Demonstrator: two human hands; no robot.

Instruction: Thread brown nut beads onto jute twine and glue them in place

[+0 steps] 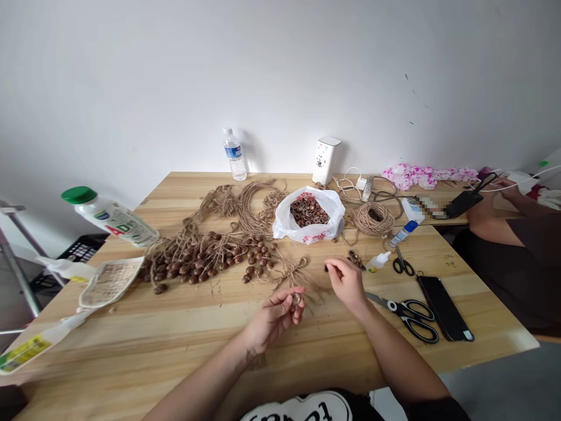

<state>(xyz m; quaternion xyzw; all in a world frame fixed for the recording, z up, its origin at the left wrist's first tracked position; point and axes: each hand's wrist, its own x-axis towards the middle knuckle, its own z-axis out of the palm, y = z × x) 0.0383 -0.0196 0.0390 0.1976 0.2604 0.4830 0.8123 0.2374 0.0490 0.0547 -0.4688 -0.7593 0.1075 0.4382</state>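
My left hand (278,313) is closed around a small hollow nut shell (297,299), its opening facing up. Slightly higher and to the right, my right hand (346,280) pinches a small dark piece (326,268) between thumb and forefinger. Between and just beyond the hands lies a knotted bundle of twine (291,269). A heap of brown nuts on twine strings (197,257) spreads to the left. Behind the hands sits a white plastic bag (287,225) full of cut shell pieces (309,211).
Right of my hands lie large scissors (414,313), a phone (445,307), small scissors (402,264), glue bottles and a twine roll (373,218). A water bottle (235,156) stands behind. A big white bottle (118,219) is at left. Another person's arm (495,222) rests at far right.
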